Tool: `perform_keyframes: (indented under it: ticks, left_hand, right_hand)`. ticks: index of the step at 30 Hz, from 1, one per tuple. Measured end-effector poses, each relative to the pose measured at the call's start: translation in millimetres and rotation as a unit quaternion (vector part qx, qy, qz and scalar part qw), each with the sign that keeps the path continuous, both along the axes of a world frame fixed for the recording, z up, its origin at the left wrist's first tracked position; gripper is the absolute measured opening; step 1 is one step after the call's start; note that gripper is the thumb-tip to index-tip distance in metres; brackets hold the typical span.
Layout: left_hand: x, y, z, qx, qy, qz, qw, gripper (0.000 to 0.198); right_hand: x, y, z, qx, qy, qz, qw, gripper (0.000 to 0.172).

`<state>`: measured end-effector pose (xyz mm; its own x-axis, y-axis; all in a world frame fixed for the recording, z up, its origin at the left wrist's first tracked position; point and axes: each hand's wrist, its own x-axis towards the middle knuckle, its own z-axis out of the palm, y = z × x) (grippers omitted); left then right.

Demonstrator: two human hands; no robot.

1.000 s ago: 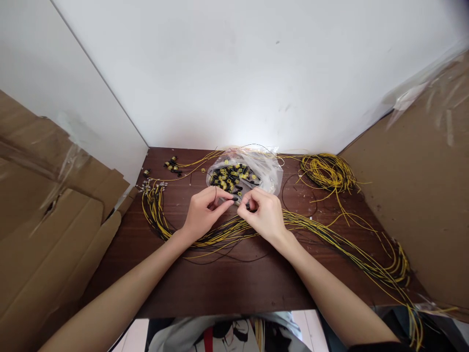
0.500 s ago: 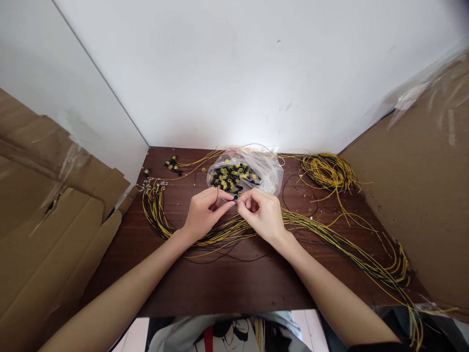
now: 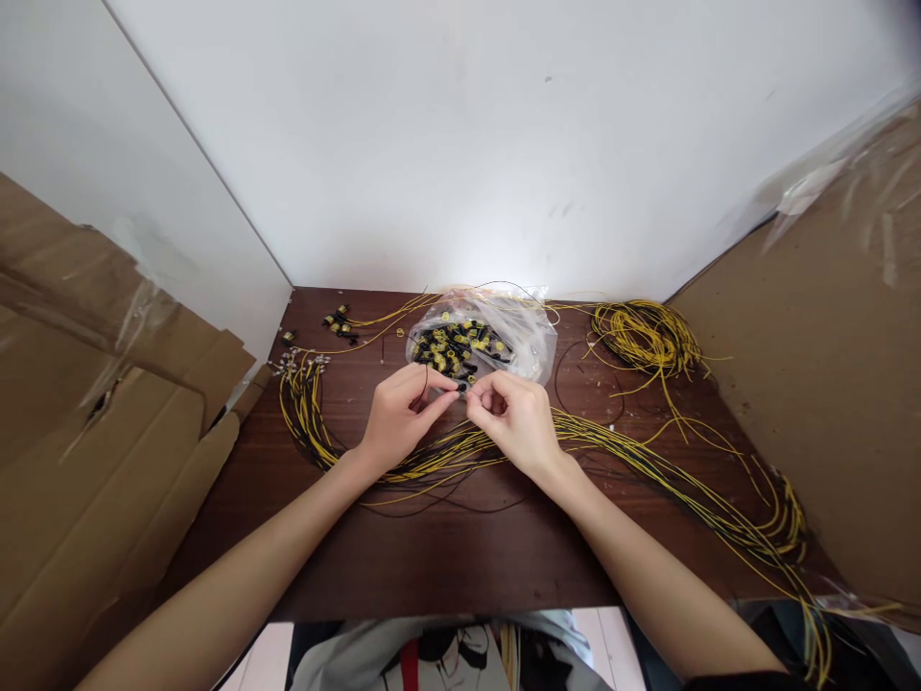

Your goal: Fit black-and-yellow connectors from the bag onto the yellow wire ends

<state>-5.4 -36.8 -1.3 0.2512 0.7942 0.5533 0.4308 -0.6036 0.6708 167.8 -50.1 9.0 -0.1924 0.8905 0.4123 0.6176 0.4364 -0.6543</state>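
My left hand (image 3: pixel 404 415) pinches a small black part (image 3: pixel 461 388) between thumb and fingertips. Facing it, my right hand (image 3: pixel 514 415) is closed in a pinch at the other side of the part; what lies in its fingertips is too small to make out. Just beyond both hands, a clear plastic bag (image 3: pixel 531 353) lies open with many small black and yellow parts (image 3: pixel 450 347) in it. Under my wrists runs a long bundle of yellow and black wires (image 3: pixel 446 455), with whitish tips (image 3: pixel 298 363) at its left end.
A coil of yellow and black wire (image 3: pixel 644 338) lies at the back right. Several black and yellow pieces (image 3: pixel 340 322) sit at the back left. Cardboard (image 3: pixel 93 432) stands at the left and more cardboard (image 3: pixel 827 365) at the right; a white wall (image 3: pixel 460 144) closes the back.
Both hands stay in almost the same place. The black part between the fingertips shows slightly more clearly now.
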Motion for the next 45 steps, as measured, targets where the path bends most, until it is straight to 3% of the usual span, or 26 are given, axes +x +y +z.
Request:
perform_keyframes:
  ticks: [24,35,45]
  left_hand:
    - [-0.7,3.0,1.1,0.003,0.023,-0.034,0.999,0.012]
    - [-0.6,5.4,0.6,-0.026,0.015,-0.016,0.999,0.017]
    - [-1.6,5.5,3.5,-0.105,-0.006,0.016,0.994,0.024]
  right_hand:
    - [-0.9,0.8,1.4,-0.010,-0.033,-0.028,0.999,0.009]
    - [0.4,4.7,-3.4,0.008,-0.082,-0.002,0.997,0.012]
    - [0.4,3.1,-1.1,0.006,-0.071,0.007,0.997,0.015]
